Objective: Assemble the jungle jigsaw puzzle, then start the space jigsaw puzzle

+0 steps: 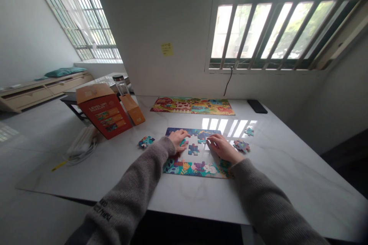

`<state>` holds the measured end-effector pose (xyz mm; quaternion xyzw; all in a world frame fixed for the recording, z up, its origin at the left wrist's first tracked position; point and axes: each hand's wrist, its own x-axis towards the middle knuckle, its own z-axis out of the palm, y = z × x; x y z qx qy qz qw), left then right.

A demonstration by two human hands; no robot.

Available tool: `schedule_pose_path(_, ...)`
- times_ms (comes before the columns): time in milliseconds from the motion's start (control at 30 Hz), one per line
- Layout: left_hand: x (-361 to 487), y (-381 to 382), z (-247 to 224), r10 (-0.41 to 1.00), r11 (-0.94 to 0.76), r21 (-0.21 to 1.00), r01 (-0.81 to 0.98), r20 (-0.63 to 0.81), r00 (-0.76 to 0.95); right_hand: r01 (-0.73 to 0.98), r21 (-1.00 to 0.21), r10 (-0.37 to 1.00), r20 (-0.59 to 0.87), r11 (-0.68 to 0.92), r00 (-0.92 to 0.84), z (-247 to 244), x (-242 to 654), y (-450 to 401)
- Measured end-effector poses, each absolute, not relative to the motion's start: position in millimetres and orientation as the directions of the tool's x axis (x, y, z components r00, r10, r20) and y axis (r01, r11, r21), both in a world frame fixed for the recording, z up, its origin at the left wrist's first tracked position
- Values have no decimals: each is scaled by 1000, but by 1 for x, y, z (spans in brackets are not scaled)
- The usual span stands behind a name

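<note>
A partly assembled puzzle (198, 167) lies on the table, its border joined around a bare middle. One loose blue piece (193, 149) sits inside that gap. My left hand (177, 140) rests on the upper left part, fingers apart, with nothing visible held. At the upper right part, my right hand (223, 147) has its fingers stretched out, fingertips beside a blue piece (202, 138) near the top border. The surface under both palms is hidden. Small piles of pieces lie left (146, 141) and right (242, 146) of the puzzle.
Behind lies a finished long puzzle (192, 106), with a black phone (257, 106) to its right. A single piece group (249, 131) is at the right. On the left stand a red box (105, 113), an orange box (133, 110) and a white power strip with cable (82, 143).
</note>
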<state>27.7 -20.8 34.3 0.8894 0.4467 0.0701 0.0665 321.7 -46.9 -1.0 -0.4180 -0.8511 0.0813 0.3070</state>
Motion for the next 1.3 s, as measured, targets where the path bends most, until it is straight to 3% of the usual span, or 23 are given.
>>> schedule_pose_path(300, 31, -6, 38, 828, -555, 79, 828, -41, 559, 636, -462, 782, 447, 618, -434, 1, 320, -48)
schedule_pose_path(433, 33, -3, 44, 836, -540, 86, 837, -57, 545, 607, -536, 801, 491, 587, -342, 12, 320, -51)
schedule_pose_path(533, 30, -2, 45, 822, -537, 220, 815, -81, 564, 593, -596, 817, 542, 541, -200, 23, 324, -51)
schedule_pose_path(633, 24, -5, 44, 793, -502, 496, 708, -63, 606, 571, -629, 805, 585, 528, -100, 29, 328, -49)
schedule_pose_path(733, 27, -14, 45, 823, -376, 795, 476, 50, 566, 532, -659, 807, 585, 532, -81, 30, 327, -51)
schedule_pose_path(800, 37, -22, 47, 857, -282, 915, 287, 105, 504, 485, -709, 838, 536, 513, -102, 30, 321, -55)
schedule_pose_path(1000, 77, -37, 47, 853, -202, 979, 5, 173, 492, 254, -866, 897, 377, 430, -231, 36, 294, -73)
schedule_pose_path(1300, 93, -41, 30, 868, -168, 977, -130, 209, 451, 187, -898, 912, 368, 399, -179, 34, 289, -72)
